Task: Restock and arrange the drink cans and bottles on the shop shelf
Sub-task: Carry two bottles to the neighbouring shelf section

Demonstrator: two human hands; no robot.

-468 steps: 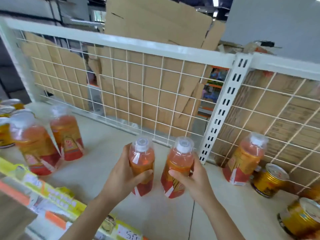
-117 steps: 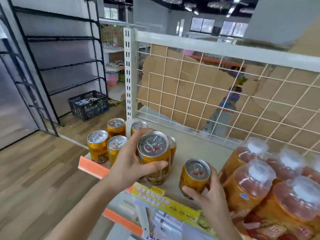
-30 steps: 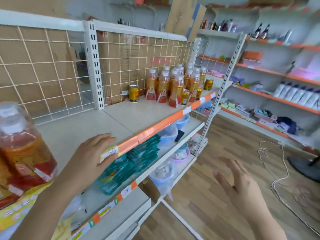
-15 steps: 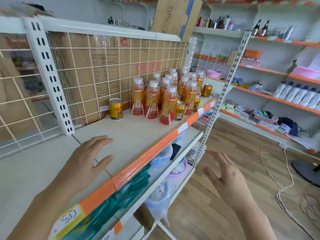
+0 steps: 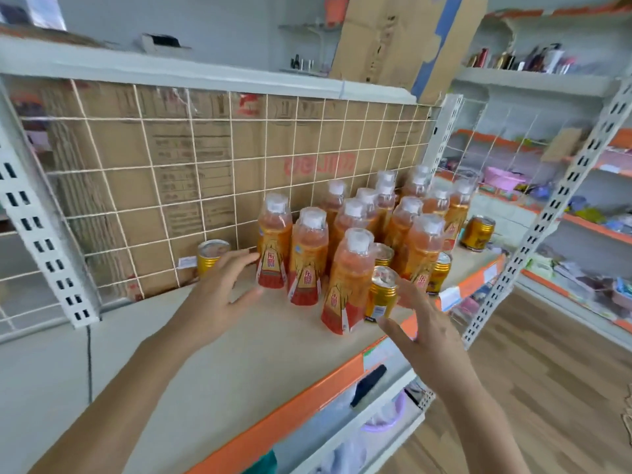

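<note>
Several orange drink bottles (image 5: 349, 282) with white caps stand bunched on the beige shelf (image 5: 239, 364), against a wire grid back. Gold cans sit among them: one (image 5: 382, 295) at the front of the bunch, one (image 5: 210, 256) alone by the grid to the left, one (image 5: 477, 232) at the far right. My left hand (image 5: 219, 295) is spread with straight fingers, its tips close to the leftmost bottle (image 5: 273, 244) and partly covering the lone can. My right hand (image 5: 424, 333) hovers with fingers apart just right of the front can. Neither holds anything.
A white slotted upright (image 5: 44, 241) stands at the left, another (image 5: 547, 213) at the shelf's right end. The shelf's orange front strip (image 5: 290, 412) runs below my hands. Lower shelves hold plastic goods. Other stocked shelves line the right wall above a wooden floor.
I have come nearer to the bunch of bottles. Both hands have moved forward from the shelf's front edge to either side of the bunch, still holding nothing.
</note>
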